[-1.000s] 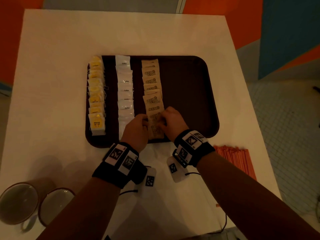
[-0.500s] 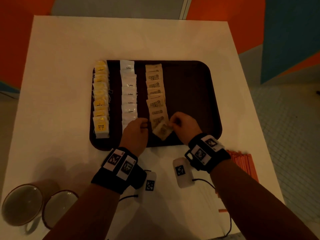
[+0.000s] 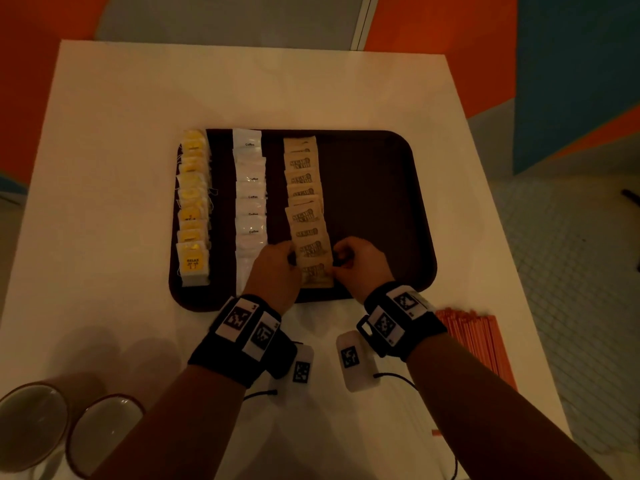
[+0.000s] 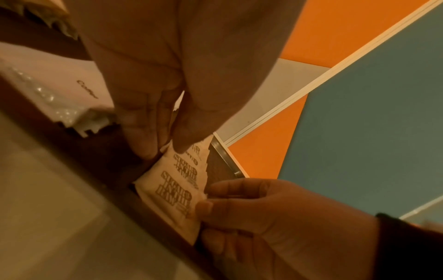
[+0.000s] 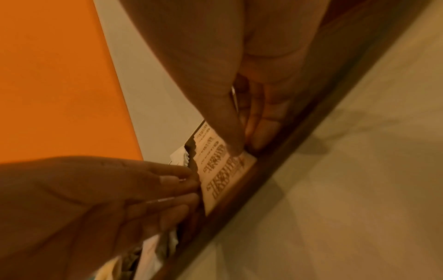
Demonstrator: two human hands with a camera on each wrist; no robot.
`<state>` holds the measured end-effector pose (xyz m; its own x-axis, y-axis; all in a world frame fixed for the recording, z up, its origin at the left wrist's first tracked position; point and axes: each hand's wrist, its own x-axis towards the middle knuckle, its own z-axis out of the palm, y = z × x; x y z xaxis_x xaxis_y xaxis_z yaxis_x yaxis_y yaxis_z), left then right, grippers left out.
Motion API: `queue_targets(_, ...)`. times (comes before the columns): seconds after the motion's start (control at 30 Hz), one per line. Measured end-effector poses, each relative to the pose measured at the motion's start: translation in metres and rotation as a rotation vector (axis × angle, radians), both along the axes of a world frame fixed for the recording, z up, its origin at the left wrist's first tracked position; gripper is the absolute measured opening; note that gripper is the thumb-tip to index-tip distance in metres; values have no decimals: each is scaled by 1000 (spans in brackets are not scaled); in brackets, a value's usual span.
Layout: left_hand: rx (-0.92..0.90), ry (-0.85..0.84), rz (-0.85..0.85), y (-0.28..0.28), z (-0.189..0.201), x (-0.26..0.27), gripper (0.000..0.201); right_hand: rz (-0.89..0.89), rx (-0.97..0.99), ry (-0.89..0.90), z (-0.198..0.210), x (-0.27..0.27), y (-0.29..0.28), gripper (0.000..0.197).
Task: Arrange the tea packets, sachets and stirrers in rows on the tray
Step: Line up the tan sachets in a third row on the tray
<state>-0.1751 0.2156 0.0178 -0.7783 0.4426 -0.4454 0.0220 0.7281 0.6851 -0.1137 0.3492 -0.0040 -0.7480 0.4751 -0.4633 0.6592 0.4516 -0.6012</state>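
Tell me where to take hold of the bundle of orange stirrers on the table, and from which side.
Grip the orange stirrers across the bundle's middle, coming from above with the right hand. They lie flat, side by side, right of the tray; a mid-length pinch likely keeps them together.

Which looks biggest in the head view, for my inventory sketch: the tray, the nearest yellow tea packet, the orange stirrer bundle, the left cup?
1. tray
2. orange stirrer bundle and left cup: look alike, both cropped or partly hidden, and the cup is nearer the camera, so unranked
3. nearest yellow tea packet
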Motion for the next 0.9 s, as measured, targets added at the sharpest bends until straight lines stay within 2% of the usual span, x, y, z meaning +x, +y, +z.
queue_targets(0.07, 27, 1, 17, -1, 1, 1, 35, -1, -23, 15, 0, 0, -3, 35)
queue_targets(0.23, 66, -42, 39, -5, -5, 5, 37, 20, -96, 28, -1, 3, -7, 34)
queue_targets(0.47, 56, -70, 97, -10, -7, 10, 38, 10, -47, 89, -2, 2, -4, 38)
queue_targets(0.6, 135, -86, 177, -6, -8, 6, 45, -14, -73, 137, 3, -7, 1, 41)
queue_targets(0.77, 254, -129, 176, 1, -11, -1, 48, 35, -121, 131, 3, -12, -1, 37)
queue_targets(0.9, 288, -144, 200, 3, -4, -13, 49, -8, -82, 115, 3, -13, 5, 41)
